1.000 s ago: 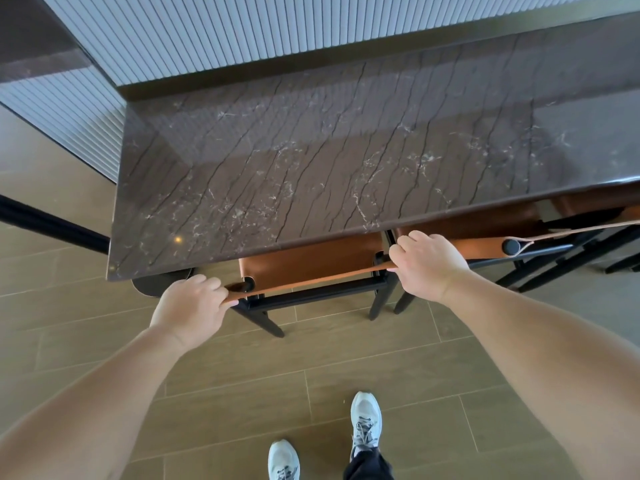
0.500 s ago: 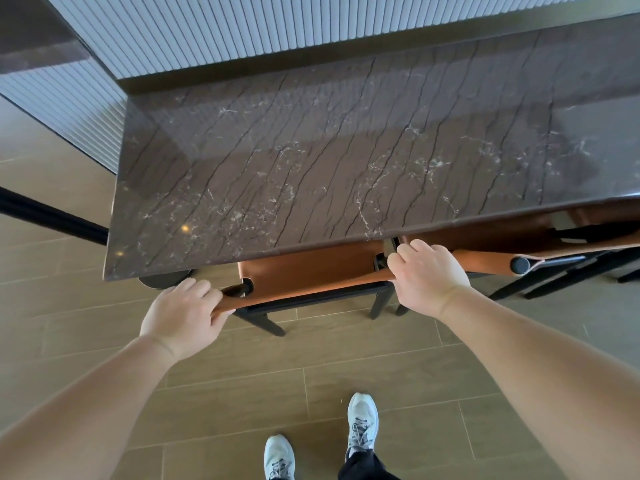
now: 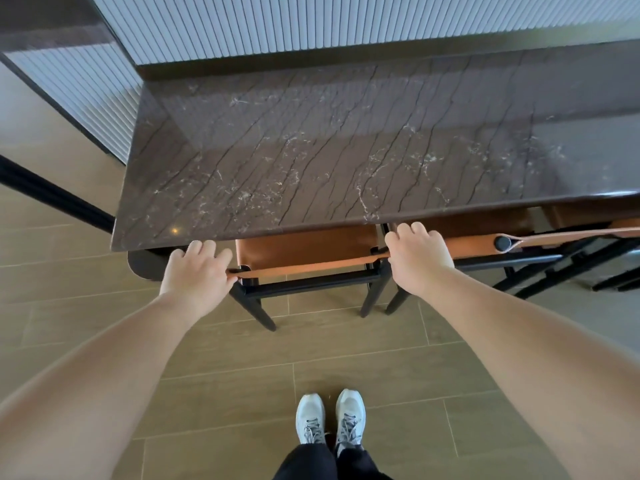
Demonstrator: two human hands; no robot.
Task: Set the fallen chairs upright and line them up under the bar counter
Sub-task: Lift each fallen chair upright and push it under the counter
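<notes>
An upright chair (image 3: 306, 249) with a tan leather seat and black frame stands mostly tucked under the dark marble bar counter (image 3: 346, 161). My left hand (image 3: 197, 271) grips the left end of its thin leather backrest. My right hand (image 3: 417, 258) grips the right end. A second upright chair (image 3: 485, 242) of the same kind stands right beside it, also under the counter. Part of a third chair (image 3: 620, 233) shows at the right edge.
A ribbed white panel (image 3: 311, 26) rises behind the counter. A black rail (image 3: 52, 194) runs diagonally at the left. A round dark counter base (image 3: 145, 265) sits by my left hand. My white shoes (image 3: 329, 420) stand on the tan tile floor.
The chair has slid further under the counter with both hands on its backrest. My feet have come together and my view has shifted slightly.
</notes>
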